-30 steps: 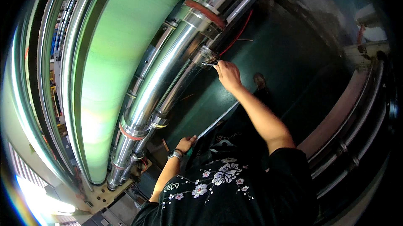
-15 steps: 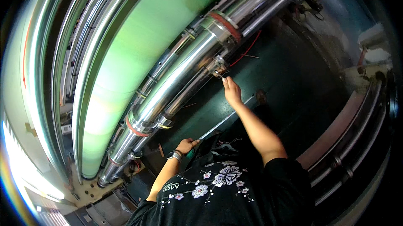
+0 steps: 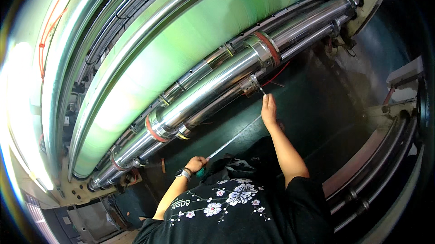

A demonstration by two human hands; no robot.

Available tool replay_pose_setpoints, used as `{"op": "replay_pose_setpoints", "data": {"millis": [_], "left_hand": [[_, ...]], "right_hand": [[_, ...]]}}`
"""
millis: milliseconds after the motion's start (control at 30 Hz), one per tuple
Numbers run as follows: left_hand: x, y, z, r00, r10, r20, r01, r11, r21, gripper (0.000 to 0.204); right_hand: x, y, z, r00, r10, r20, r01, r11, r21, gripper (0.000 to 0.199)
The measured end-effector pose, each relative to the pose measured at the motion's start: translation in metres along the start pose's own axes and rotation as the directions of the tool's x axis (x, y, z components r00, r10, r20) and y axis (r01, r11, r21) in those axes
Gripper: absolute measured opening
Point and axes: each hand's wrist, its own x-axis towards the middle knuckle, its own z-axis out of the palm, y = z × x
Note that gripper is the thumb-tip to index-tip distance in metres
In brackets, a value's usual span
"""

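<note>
My left hand (image 3: 195, 164) is closed around a tape measure; a bit of its green case (image 3: 201, 171) shows below the fingers. The pale blade (image 3: 233, 139) stretches up and right towards my right wrist, where its far end is hidden. My right hand (image 3: 268, 109) pinches a thin metal rod-like tool (image 3: 262, 91), its exact kind too small to tell. The tool's far end meets a metal collar (image 3: 250, 85) on the slim lower bar. Above that bar runs a thick polished roller (image 3: 208, 87) with red-brown bands (image 3: 270, 47).
A large pale green drum (image 3: 172, 58) fills the far side behind the rollers. A red hose (image 3: 276, 75) hangs beyond the collar. Curved dark rails (image 3: 385, 162) stand at the right. Below lies a dark green floor (image 3: 308, 94). A small brown strip (image 3: 163, 165) lies left of my left hand.
The view has turned, so the rollers lie flatter across it. Both hands keep their holds; my right hand appears farther right and slightly lower, still by the collar with the tool.
</note>
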Motion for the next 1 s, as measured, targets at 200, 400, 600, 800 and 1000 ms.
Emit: {"op": "replay_pose_setpoints", "data": {"millis": [200, 400, 600, 800, 1000], "left_hand": [[0.003, -0.031, 0.026, 0.999, -0.039, -0.033, 0.039, 0.999, -0.017, 0.037], [0.008, -0.047, 0.050, 0.993, -0.099, -0.060, 0.088, 0.982, -0.167, 0.038], [0.008, -0.061, 0.066, 0.991, -0.102, -0.085, 0.090, 0.987, -0.133, 0.038], [0.009, -0.078, 0.084, 0.976, -0.167, -0.141, 0.141, 0.974, -0.177, 0.040], [0.023, -0.064, 0.108, 0.960, -0.223, -0.167, 0.173, 0.947, -0.272, 0.037]], "right_hand": [[0.047, -0.064, -0.029, 0.998, -0.018, -0.058, 0.030, 0.977, 0.213, 0.031], [0.050, -0.059, -0.019, 0.992, 0.072, 0.104, -0.114, 0.864, 0.490, 0.032], [0.043, -0.081, -0.027, 0.899, 0.122, 0.420, -0.428, 0.451, 0.783, 0.034], [0.082, -0.112, -0.066, 0.879, -0.475, 0.052, 0.462, 0.872, 0.161, 0.019], [0.200, -0.150, -0.061, 0.559, -0.756, 0.342, 0.816, 0.575, -0.064, 0.015]]}}
